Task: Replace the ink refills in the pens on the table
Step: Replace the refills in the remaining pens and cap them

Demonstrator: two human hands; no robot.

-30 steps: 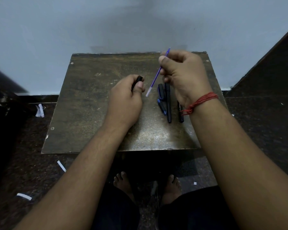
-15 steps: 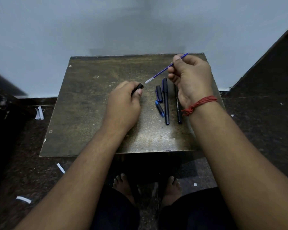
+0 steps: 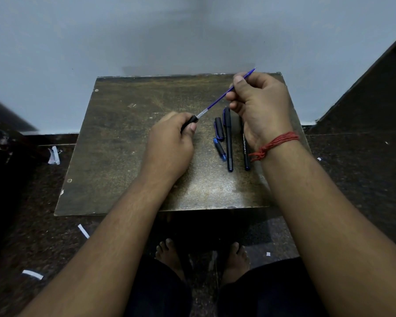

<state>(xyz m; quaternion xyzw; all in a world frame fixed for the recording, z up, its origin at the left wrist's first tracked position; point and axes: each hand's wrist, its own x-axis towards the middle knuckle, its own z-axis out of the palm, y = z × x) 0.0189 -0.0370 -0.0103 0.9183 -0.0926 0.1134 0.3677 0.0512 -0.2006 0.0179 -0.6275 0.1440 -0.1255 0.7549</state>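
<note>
The left hand (image 3: 169,143) is curled round a black pen barrel (image 3: 190,123), only the open mouth of which shows past the thumb, over the middle of the table (image 3: 114,156). The right hand (image 3: 258,106), over the far right corner, pinches a blue refill (image 3: 217,101) between thumb and forefinger, its other fingers folded in below. The refill slants down from the far edge toward the barrel, and its clear end sits right at the mouth (whether it has entered or only touches the rim cannot be told from here). The step in hand looks to be feeding the refill into the barrel. To do it well, the refill should be brought into line with the barrel's axis before any push, since it is thin and would likely bow or kink if driven in at an angle; the pinch might shift nearer the clear end for better control, and the left hand should hold the barrel steady and tilted to meet it. Push gently until it seats, not forcing it if it catches. Near the right edge lie a capped pen (image 3: 228,138) and another black pen (image 3: 245,149), partly under the right wrist, with a loose cap (image 3: 219,128) and a short blue-tipped piece (image 3: 220,149) just beside them.
</note>
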